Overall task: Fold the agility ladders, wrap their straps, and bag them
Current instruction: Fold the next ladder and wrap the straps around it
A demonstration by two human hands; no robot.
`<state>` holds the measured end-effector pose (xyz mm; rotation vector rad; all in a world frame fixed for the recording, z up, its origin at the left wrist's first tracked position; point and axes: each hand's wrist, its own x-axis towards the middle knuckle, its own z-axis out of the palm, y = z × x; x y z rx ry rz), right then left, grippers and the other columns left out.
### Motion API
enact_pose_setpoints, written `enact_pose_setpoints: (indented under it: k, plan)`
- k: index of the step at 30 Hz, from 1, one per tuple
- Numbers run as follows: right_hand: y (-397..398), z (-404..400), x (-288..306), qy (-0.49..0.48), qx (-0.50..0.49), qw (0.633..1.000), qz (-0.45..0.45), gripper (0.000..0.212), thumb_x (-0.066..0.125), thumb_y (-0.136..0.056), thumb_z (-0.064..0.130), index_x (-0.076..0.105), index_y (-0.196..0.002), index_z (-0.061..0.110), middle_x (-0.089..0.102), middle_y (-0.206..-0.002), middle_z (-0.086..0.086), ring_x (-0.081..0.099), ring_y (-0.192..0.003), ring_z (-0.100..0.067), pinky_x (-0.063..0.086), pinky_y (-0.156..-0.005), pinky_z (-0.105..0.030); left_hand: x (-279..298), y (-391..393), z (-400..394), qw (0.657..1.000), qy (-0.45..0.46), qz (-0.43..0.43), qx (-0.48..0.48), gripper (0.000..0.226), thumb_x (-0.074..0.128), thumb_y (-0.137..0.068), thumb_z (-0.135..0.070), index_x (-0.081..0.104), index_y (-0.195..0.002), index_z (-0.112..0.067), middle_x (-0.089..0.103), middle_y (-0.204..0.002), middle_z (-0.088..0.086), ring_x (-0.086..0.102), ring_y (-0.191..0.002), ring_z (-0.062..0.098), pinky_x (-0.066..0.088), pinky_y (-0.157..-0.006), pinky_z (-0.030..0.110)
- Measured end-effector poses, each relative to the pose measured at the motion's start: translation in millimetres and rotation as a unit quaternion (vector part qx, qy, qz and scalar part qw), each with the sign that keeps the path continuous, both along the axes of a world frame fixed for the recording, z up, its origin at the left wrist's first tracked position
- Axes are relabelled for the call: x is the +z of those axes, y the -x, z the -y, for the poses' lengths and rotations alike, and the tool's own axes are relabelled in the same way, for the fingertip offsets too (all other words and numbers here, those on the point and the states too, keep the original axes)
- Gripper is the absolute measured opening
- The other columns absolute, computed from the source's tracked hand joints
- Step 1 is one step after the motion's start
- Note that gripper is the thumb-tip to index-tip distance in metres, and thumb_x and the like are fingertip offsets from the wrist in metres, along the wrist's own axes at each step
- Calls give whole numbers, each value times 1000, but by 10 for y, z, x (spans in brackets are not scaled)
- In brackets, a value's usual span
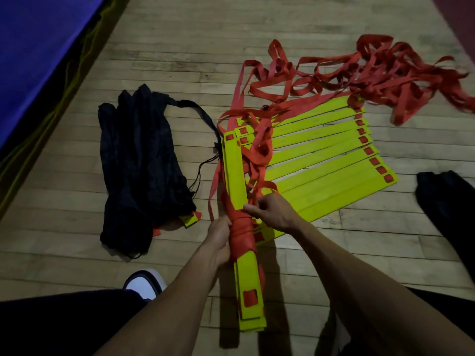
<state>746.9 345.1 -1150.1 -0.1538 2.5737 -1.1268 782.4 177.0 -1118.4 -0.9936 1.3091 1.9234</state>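
A stacked bundle of yellow ladder rungs (235,173) stands lengthwise in front of me, with red strap (241,233) wound around its middle. My left hand (218,238) grips the bundle at the wrapped part from the left. My right hand (272,211) pinches the strap at the bundle's right edge, just above the wrapping. A second ladder (321,160) lies fanned out on the floor to the right, its red straps (372,70) in a loose tangle behind it. A black drawstring bag (138,163) lies at the left with a yellow rung end (189,220) poking from its mouth.
The floor is pale wood planks. A blue mat (38,52) runs along the left edge. Another dark cloth item (447,201) lies at the right edge. My white shoe (144,283) and dark trouser leg sit at the bottom left.
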Motion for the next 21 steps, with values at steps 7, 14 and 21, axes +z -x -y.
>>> enact_pose_setpoints:
  k: [7, 14, 21]
  plan:
    - [-17, -37, 12, -60, 0, 996, -64, 53, 58, -93, 55, 55, -54, 18, 49, -49, 6, 42, -43, -5, 29, -45, -23, -117, 29, 73, 981, 142, -97, -88, 95, 72, -56, -85, 61, -128, -23, 73, -111, 7, 73, -94, 29, 61, -80, 48]
    - [-4, -80, -68, 20, -7, 1000, 4, 62, 54, -93, 60, 63, -64, 6, 56, -56, -9, 44, -49, -8, 37, -52, -37, -39, 32, 49, 985, 46, -100, -129, 58, 81, -82, -24, 40, -123, -16, 61, -95, 17, 63, -60, 21, 54, -53, 32]
    - [-168, 6, -109, 31, -39, 998, 27, 58, 50, -100, 47, 62, -65, 4, 52, -56, 0, 43, -51, -11, 32, -53, -31, -84, 76, 82, 976, 18, -98, -193, 29, 63, -96, -26, 64, -124, -16, 66, -119, 13, 65, -101, 23, 57, -76, 37]
